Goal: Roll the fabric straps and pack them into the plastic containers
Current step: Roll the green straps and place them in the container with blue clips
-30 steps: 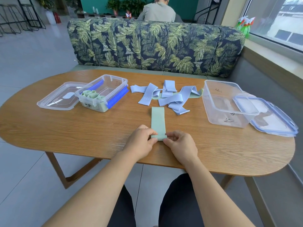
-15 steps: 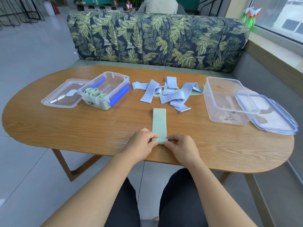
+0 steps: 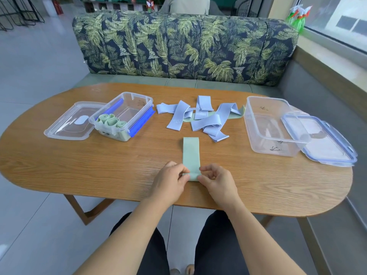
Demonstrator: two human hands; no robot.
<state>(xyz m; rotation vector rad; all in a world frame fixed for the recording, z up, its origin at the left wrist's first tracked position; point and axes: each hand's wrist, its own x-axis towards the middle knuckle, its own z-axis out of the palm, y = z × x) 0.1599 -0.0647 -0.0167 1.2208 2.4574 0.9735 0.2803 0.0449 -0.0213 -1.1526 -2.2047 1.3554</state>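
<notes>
Strap (image 3: pixel 190 153), pale green, lies flat on the table (image 3: pixel 79 165) running away from the person, its near end turned up into a first fold. The left hand (image 3: pixel 170 181) and right hand (image 3: pixel 217 183) each pinch a corner of that fold, both grips clenched on it. Best to roll tight and square, edges aligned, so it fits beside the green rolls (image 3: pixel 111 121) in the left container (image 3: pixel 147 102)

One head-worn camera looks forward and down from above the person's lap, facing across the table (image 3: pixel 79 165) to the sofa (image 3: pixel 184 46). The left hand (image 3: pixel 170 181), right hand (image 3: pixel 216 181) and strap (image 3: pixel 190 153) sit close, low in centre frame. The wide lens bows the table's edges, and a window (image 3: pixel 337 20) fills the upper right corner.
</notes>
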